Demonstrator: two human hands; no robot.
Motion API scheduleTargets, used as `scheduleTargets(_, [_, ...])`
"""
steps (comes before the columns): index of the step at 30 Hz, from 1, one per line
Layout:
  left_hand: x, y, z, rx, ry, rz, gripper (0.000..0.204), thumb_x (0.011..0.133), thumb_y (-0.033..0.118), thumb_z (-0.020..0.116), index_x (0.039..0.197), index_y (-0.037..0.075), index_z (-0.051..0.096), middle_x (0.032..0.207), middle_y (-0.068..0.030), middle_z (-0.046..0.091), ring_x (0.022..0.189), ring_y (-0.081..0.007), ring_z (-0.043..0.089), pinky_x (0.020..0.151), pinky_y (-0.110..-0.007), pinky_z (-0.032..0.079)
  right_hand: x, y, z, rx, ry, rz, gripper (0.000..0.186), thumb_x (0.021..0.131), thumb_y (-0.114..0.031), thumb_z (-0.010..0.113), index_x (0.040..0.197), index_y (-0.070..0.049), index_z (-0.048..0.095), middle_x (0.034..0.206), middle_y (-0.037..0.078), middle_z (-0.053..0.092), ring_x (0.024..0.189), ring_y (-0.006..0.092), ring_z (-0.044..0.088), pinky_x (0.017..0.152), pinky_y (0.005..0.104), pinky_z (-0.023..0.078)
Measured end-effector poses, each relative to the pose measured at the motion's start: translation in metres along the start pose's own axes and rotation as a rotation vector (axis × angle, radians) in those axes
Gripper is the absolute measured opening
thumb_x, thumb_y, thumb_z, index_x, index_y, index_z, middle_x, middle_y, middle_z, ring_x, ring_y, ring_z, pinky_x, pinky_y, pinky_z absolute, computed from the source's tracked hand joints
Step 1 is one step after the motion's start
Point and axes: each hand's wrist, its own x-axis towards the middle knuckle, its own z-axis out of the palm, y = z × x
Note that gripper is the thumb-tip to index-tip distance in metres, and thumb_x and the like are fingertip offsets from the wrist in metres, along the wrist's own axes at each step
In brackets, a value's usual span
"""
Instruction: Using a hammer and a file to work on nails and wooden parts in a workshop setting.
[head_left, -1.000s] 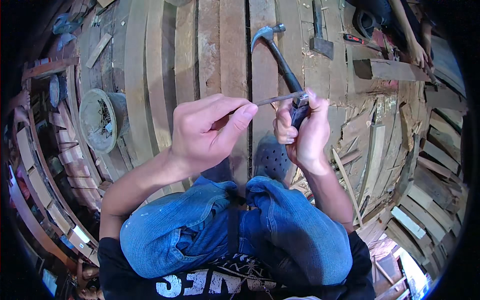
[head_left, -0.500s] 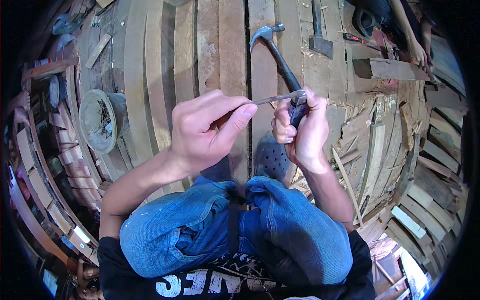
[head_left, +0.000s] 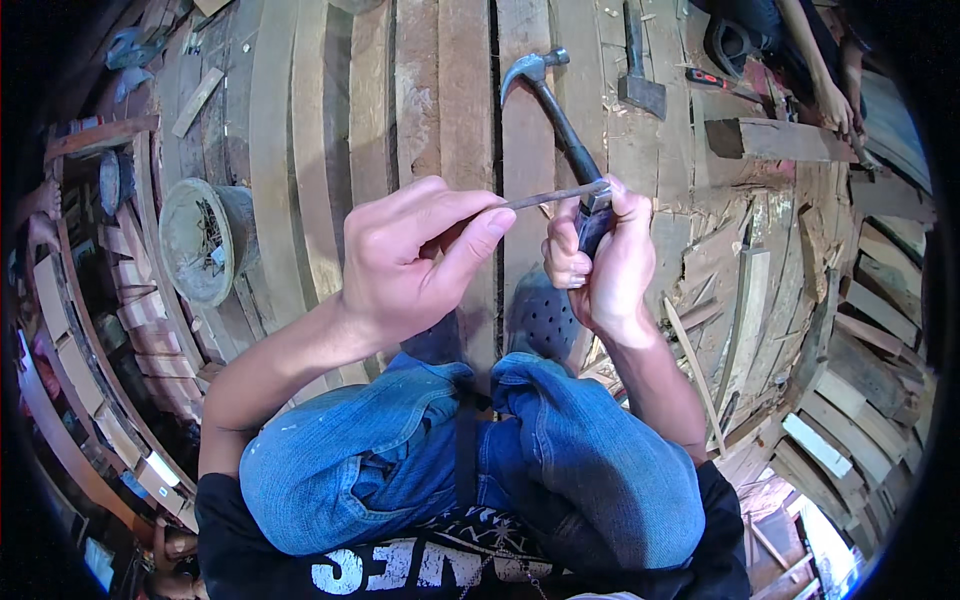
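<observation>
A long, dark, rusty-looking nail [head_left: 553, 196] spans the gap between my two hands. My left hand [head_left: 420, 265] pinches one end of it between thumb and forefinger. In my right hand [head_left: 612, 245] is a claw hammer [head_left: 565, 125], gripped by its dark handle, with its metal head pointing away from me. The nail's other end lies at my right thumb, against the top of the handle grip. My right fingers wrap round the grip and hide part of it.
Wooden planks [head_left: 370, 120] run away under me. A bucket [head_left: 195, 245] of nails stands at left. At the far right lie another hammer [head_left: 641, 92], a red-and-black handled tool [head_left: 710, 76] and a wood block [head_left: 785, 139]; another person's hand [head_left: 838, 108] is beside it. Scrap wood [head_left: 860, 400] is piled at right.
Both hands hold nearly the same pose, with only a slight shift of my right thumb at the nail's end. At far left, another person's hand has come further into view.
</observation>
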Motion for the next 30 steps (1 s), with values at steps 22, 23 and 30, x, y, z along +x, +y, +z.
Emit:
scheduleTargets(22, [0.0011,-0.0001,0.0002,0.02,0.017,-0.014,0.013,0.081,0.002,0.073,0.093,-0.001,0.071,0.063,-0.0045,0.054,0.052,-0.0094,0.048,0.047,-0.024,0.034,0.0017,0.0008,-0.0034,0.023,-0.005,0.013,0.055,0.094,-0.05,0.029,0.065,-0.006,0.046,0.047,-0.001,0.035,0.038,0.0087,0.026,0.038,0.0242,0.019])
scheduleTargets(23, [0.0013,-0.0002,0.0003,0.028,0.019,-0.008,0.013,0.08,0.002,0.073,0.093,-0.001,0.071,0.063,-0.0045,0.055,0.052,-0.0092,0.048,0.047,-0.023,0.035,0.0017,0.001,-0.0033,0.027,-0.013,0.013,0.055,0.094,-0.05,0.029,0.065,-0.006,0.046,0.047,-0.001,0.035,0.038,0.0087,0.026,0.038,0.0242,0.019])
scheduleTargets(30, [0.0013,-0.0006,0.002,0.0,0.036,-0.012,0.016,0.079,0.001,0.074,0.095,-0.001,0.07,0.065,-0.0047,0.056,0.053,-0.009,0.05,0.048,-0.023,0.037,0.0011,0.0,-0.0013,0.029,0.014,0.016,0.055,0.094,-0.05,0.03,0.065,-0.006,0.046,0.047,-0.001,0.036,0.038,0.0088,0.027,0.039,0.024,0.02])
